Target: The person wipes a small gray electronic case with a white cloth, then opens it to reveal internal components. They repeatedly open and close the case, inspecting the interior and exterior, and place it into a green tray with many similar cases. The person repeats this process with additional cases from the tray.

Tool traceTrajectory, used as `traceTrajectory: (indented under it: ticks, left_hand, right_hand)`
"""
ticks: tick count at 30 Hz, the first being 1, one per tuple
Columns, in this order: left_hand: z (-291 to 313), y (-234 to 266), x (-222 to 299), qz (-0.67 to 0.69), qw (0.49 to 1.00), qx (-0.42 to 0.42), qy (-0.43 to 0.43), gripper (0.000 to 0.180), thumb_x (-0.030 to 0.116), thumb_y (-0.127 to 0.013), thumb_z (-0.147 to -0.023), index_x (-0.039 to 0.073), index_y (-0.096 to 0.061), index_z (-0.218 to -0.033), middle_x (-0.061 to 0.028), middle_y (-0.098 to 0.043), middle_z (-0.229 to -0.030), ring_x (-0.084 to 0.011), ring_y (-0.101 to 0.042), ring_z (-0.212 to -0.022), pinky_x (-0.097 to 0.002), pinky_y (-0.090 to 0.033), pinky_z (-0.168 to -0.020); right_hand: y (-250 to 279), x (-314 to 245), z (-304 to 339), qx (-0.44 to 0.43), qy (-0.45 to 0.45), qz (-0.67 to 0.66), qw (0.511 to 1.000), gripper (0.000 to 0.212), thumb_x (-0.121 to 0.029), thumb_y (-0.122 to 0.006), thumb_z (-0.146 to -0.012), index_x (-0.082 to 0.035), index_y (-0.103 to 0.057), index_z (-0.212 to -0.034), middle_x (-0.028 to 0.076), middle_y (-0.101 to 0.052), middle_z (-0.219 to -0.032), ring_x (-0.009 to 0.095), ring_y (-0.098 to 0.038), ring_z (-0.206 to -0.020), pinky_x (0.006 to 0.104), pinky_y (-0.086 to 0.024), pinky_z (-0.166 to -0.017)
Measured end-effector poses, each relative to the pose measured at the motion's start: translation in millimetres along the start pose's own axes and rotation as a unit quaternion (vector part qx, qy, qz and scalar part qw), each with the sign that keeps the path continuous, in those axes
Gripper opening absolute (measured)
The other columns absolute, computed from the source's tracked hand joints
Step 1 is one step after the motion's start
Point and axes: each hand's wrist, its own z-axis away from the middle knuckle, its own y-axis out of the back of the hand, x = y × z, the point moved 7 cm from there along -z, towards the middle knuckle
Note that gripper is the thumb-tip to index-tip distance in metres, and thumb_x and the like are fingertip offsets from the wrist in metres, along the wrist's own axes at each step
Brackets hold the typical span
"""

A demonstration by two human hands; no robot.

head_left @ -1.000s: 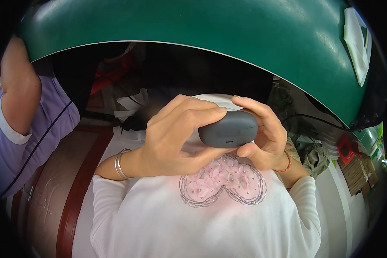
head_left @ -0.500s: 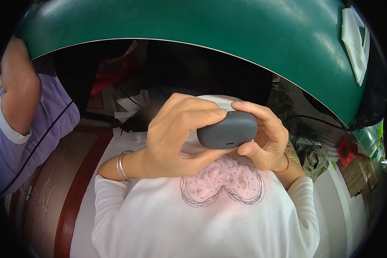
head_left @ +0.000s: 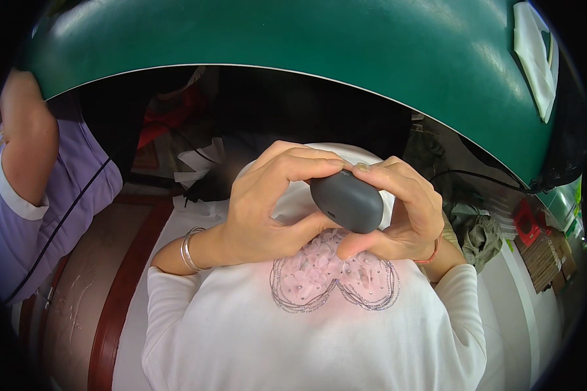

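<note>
A dark grey, rounded earbud case [head_left: 347, 202] with a small port slot is held up in front of my chest, tilted with its right end lower. My left hand [head_left: 267, 202] grips it from the left, index finger along the top edge and thumb underneath. On the other side my right hand [head_left: 411, 212] curls round it, fingertips on the top edge near those of the left hand and thumb beneath its lower right end. The lid appears closed. The far side of the case is hidden.
A green table [head_left: 274, 39] curves across the top, with a white cloth [head_left: 535, 62] at its right. Another person's arm [head_left: 29, 130] is at the left. Crumpled grey fabric [head_left: 479, 238] and stacked brown cardboard [head_left: 538, 260] sit at the right. A black cable [head_left: 65, 221] hangs at left.
The case has tipped, its right end turning downward. My right fingers have shifted left along its top edge, and the right thumb has moved left and lower.
</note>
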Motion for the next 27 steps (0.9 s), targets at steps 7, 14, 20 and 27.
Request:
traceTrajectory:
  ticks: [7,14,20,27]
  left_hand:
    - [0.1,1.2,0.4,-0.017,1.0,-0.003,-0.006,0.056,0.008,-0.088,-0.057,-0.001,-0.061,-0.105,-0.0116,-0.067,-0.096,-0.0254,-0.064,-0.085,-0.0323,-0.052,-0.072]
    - [-2.8,0.2,3.4,-0.033,0.999,-0.013,-0.014,0.057,0.005,-0.087,-0.053,0.0,-0.063,-0.105,-0.0119,-0.067,-0.097,-0.027,-0.063,-0.087,-0.0329,-0.052,-0.071]
    - [0.0,2.9,10.7,-0.107,0.991,-0.008,-0.077,0.058,0.002,-0.085,-0.051,0.0,-0.064,-0.104,-0.0128,-0.067,-0.097,-0.0277,-0.063,-0.084,-0.0329,-0.052,-0.069]
    - [-2.2,2.5,10.1,-0.076,0.996,-0.006,-0.044,0.057,0.005,-0.087,-0.052,0.001,-0.064,-0.103,-0.0109,-0.067,-0.092,-0.026,-0.063,-0.079,-0.0314,-0.05,-0.066]
  right_hand:
    - [-0.7,1.2,-1.0,0.0,-0.012,-0.002,1.0,0.086,-0.044,-0.087,-0.056,0.008,-0.055,-0.116,0.015,-0.066,-0.095,0.02,-0.062,-0.074,0.0279,-0.046,-0.062]
    - [2.1,0.0,-4.8,0.054,-0.009,0.006,0.998,0.065,-0.033,-0.087,-0.062,0.005,-0.061,-0.109,0.01,-0.062,-0.076,0.016,-0.057,-0.06,0.0251,-0.042,-0.052]
    - [6.8,7.5,-0.2,0.088,-0.058,-0.026,0.994,0.024,-0.01,-0.067,-0.082,0.004,-0.065,-0.102,0.01,-0.065,-0.072,0.011,-0.053,-0.05,0.0209,-0.04,-0.046]
    - [-10.7,35.2,12.5,0.1,-0.325,-0.333,0.879,0.037,-0.018,-0.036,-0.103,0.005,-0.064,-0.104,0.004,-0.065,-0.072,0.004,-0.046,-0.052,0.0193,-0.039,-0.05]
